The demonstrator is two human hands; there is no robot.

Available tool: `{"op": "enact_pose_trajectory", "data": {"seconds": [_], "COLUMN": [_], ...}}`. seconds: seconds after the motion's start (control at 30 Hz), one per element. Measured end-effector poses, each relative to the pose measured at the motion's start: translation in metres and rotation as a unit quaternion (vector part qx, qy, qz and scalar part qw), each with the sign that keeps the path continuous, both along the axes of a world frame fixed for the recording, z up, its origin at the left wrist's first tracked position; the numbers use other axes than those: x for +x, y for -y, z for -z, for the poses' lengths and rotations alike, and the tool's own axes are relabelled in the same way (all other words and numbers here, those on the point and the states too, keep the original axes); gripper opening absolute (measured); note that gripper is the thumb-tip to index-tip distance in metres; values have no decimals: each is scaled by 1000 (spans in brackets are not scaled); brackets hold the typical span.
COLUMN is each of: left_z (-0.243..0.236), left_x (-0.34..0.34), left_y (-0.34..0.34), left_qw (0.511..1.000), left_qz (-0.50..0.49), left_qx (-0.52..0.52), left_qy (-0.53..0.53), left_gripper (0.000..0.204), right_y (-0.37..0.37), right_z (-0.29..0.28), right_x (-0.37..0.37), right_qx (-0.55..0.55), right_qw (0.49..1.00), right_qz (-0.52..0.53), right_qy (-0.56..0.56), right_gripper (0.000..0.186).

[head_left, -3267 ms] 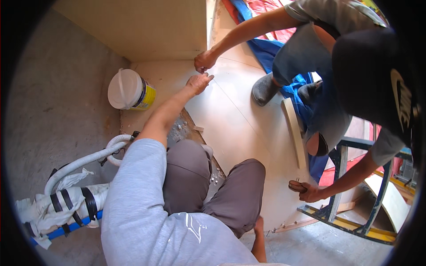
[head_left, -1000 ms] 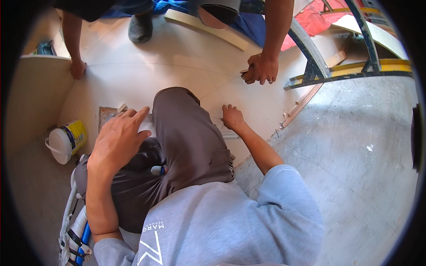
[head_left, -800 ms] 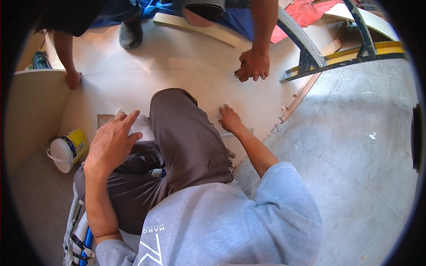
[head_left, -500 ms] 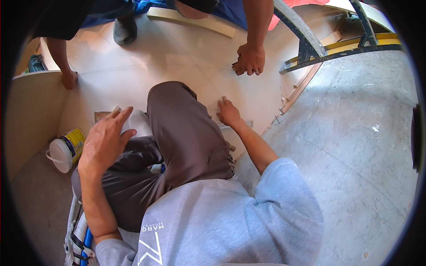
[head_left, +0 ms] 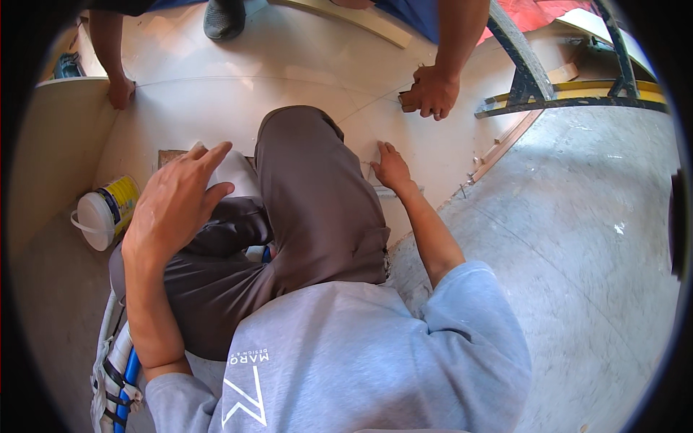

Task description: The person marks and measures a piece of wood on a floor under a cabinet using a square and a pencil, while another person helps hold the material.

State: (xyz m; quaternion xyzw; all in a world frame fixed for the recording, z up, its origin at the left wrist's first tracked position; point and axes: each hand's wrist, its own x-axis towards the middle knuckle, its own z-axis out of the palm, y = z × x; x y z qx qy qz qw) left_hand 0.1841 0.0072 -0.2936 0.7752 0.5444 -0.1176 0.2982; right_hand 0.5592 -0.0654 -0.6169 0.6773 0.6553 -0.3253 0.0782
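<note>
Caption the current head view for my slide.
Left hand raised, right hand down at the pale flooring, a thin line spanning between a co-worker's hands.

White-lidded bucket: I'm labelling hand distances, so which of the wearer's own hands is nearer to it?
Left. The left hand is raised, to the right of the bucket in the picture; the right hand is much farther right, past the raised knee.
</note>
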Motion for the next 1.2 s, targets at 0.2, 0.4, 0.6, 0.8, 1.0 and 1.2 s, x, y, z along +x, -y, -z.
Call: {"op": "enact_pose_trajectory", "data": {"seconds": [0.2,0.4,0.6,0.8,1.0,1.2], "left_z": [-1,-4,-5,0,2,0], "left_x": [-4,-2,-4,-8,-8,-5], "left_y": [2,1,1,4,3,0], "left_qw": [1000,1000,1000,999,999,1000], "left_qz": [-9,-7,-8,8,4,-9], "left_qx": [-4,-11,-10,31,40,9], "left_qy": [-9,-10,-19,2,22,6], "left_gripper": [47,47,47,46,46,49], "right_y": [2,5,8,10,8,1], "right_z": [2,3,4,1,2,-5], "right_x": [-2,3,9,9,7,1], "right_qx": [6,13,22,10,20,-7], "right_qw": [1000,999,999,1000,999,999], "right_qz": [-18,-28,-31,-18,-30,-36], "right_qy": [7,9,2,0,6,22], "right_gripper": [61,58,57,55,55,55]}}
